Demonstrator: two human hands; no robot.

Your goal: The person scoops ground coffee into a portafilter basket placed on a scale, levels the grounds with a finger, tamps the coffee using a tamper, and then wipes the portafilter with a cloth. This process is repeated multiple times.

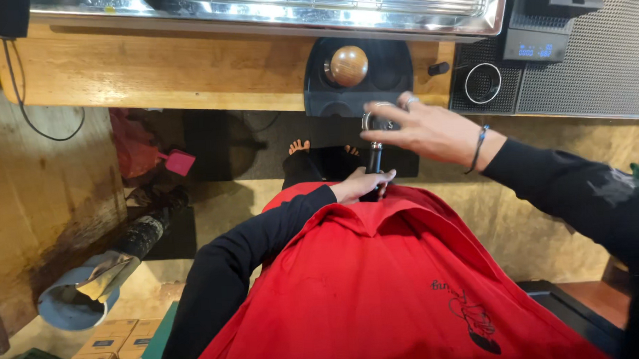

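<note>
Carefully: my left grip (362,184) wraps the portafilter (375,138) handle, my right grip (420,126) pinches its basket rim; a slip could tip grounds onto my apron (380,283).

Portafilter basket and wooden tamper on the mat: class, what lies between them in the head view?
Only the front part of the dark tamping mat. The right hand covers the portafilter basket, just in front of the wooden tamper; the left hand grips the handle.
</note>
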